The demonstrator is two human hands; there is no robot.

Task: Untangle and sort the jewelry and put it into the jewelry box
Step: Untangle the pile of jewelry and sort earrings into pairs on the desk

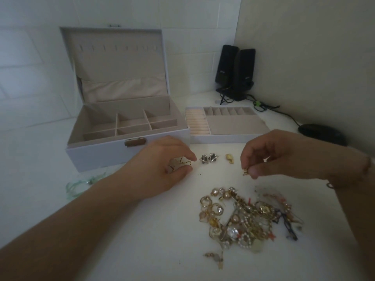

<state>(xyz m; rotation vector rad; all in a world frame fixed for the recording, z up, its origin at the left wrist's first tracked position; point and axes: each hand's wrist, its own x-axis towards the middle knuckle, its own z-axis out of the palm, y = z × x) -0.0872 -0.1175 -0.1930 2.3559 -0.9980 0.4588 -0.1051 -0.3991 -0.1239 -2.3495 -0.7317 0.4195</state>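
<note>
the white table [152, 230] carries everything. at eleven o'clock stands the jewelry box [105, 153], lid up, its divided compartments showing nothing inside. touching its right side, at one o'clock, lies the lift-out tray [233, 126] with ring rolls and small slots, also bare. two black speakers [235, 72] stand at the far one o'clock corner, their cables trailing toward a dark mouse [322, 132] at two o'clock.

the tangled jewelry pile [247, 218], gold hoops, pearls and chains knotted together, sits at five o'clock, with a loose gold bit [215, 257] just below it. a pale green ribbon piece [85, 183] lies at nine o'clock by the box front.

the left hand [162, 169] rests near centre with fingers curled round a small gold piece [182, 162]. the right hand [284, 157], at three o'clock, pinches a tiny gold earring [246, 171] between thumb and fingertip, just above the table. between the hands lie a pair of dark star earrings [208, 158] and a small cream charm [230, 158], set apart as if sorted.

the sorting looks barely begun. the likeliest slip is the tiny earring dropping from so light a pinch and falling back into the pile. a forearm sweeping across could scatter the sorted pieces, and tugging hard at the knotted chains could snap a fine link.
</note>
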